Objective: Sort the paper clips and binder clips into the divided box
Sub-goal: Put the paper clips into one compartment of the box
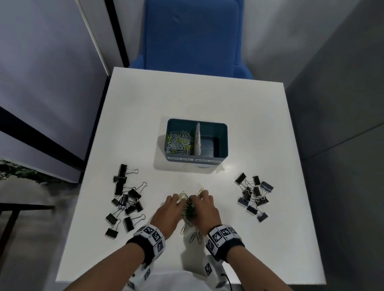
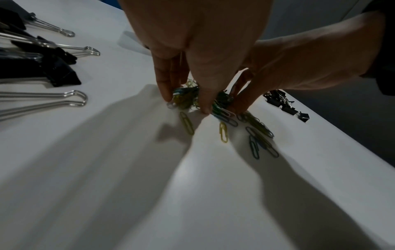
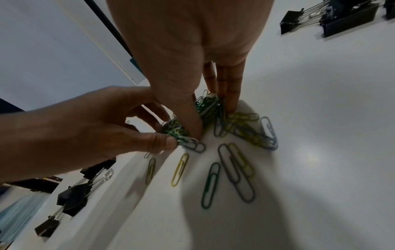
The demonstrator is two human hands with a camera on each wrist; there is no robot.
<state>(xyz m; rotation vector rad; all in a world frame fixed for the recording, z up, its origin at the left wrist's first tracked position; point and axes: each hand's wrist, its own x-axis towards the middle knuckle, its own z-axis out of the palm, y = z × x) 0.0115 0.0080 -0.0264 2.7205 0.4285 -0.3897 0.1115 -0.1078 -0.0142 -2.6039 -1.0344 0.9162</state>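
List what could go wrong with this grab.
1. Both hands, left and right, pinch one clump of paper clips; loose clips lie outside the grip and will likely be left behind.
2. The box stands farther back; clips may drop on the way.
3. The divider is thin, and the empty half beside it is labelled for binder clips; a sloppy drop could spill over into it.
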